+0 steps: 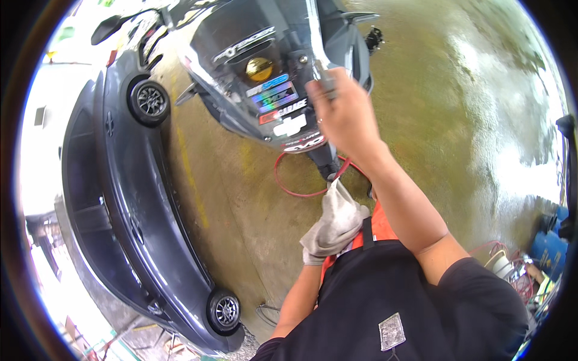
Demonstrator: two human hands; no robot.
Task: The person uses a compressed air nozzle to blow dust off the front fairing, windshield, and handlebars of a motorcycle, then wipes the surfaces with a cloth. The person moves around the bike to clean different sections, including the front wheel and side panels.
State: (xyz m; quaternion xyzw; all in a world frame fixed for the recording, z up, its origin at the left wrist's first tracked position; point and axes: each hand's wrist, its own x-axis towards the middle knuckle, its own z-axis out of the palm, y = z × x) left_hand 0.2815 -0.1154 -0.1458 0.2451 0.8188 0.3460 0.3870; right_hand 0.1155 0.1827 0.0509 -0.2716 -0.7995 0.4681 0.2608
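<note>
Before me is the front of a dark grey motor scooter [253, 104], its smoked windscreen and fairing bearing several stickers and a round gold badge. My right hand [350, 113], blurred, grips a grey handheld tool [326, 81], apparently an air blow gun, over the scooter's right part in the picture. A red hose [299, 195] loops on the floor below and rises towards my right wrist. Close to my waist, my left hand [314, 255] is in a pale knitted glove or wrap and holds a bunched pale cloth [338, 212]; its fingers are hidden.
A dark grey car [149, 212] stands along the left, beyond a faded yellow floor line [189, 171]. Wet concrete floor [420, 104] shines on the right. Coiled hoses [501, 266] and a blue drum [548, 248] are at the lower right.
</note>
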